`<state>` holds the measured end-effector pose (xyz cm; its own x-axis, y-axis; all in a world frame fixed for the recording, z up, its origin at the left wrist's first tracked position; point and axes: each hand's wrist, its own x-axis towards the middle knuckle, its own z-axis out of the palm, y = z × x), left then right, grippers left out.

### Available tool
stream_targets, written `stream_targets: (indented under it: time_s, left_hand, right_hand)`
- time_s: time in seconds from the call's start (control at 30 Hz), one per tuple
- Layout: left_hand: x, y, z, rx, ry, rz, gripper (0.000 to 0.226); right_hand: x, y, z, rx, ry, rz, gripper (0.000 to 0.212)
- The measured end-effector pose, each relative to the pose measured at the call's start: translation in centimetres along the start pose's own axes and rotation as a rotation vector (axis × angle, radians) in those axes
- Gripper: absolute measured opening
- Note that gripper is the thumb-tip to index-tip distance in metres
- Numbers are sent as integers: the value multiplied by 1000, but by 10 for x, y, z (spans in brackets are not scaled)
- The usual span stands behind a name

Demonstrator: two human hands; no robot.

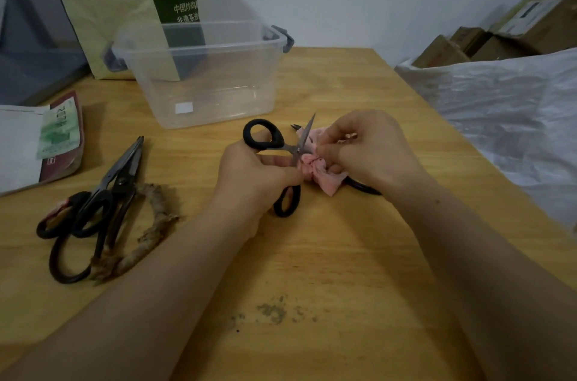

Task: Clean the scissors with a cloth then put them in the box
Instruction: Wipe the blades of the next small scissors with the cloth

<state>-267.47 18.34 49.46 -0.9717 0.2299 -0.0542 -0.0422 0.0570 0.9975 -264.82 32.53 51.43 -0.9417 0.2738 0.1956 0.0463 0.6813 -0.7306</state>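
Observation:
My left hand [253,174] grips small black-handled scissors [268,138] by their handles, blades spread open, one tip pointing up toward the box. My right hand [371,149] pinches a crumpled pink cloth [315,168] against the lower blade near the pivot. The clear plastic box [215,74] with grey latches stands open just beyond the hands. Another dark scissor handle [363,187] shows on the table under my right wrist, mostly hidden.
Several larger scissors [93,209], one with rope-wrapped handles, lie at the left on the wooden table [312,255]. A packet [59,137] lies far left, a paper bag [109,6] behind the box. White plastic sheeting [505,118] borders the right edge. Dirt specks [274,312] lie near me.

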Motion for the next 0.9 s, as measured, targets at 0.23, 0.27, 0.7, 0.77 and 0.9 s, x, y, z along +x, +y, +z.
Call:
stream_targets:
  time_s: [0.23,0.27,0.7,0.77,0.9]
  left_hand:
    - [-1,2,-3,-185,-27,-93,54]
    - [-1,2,-2,-191,-24,-93,52]
    - [-1,1,-3,-310,-66,-136,42]
    - [-1,1,-3,-309,-76,-136,41]
    - [-3,1,-2,-298,-91,-130,44]
  right_hand:
    - [-4,-4,11,260,-73,-81,14]
    - [-4,-3,13,203,-82,-87,18]
    - [-4,-2,15,93,-41,-153,17]
    - [-2,-2,16,87,-42,-134,23]
    - [1,0,11,-107,-49,-73,19]
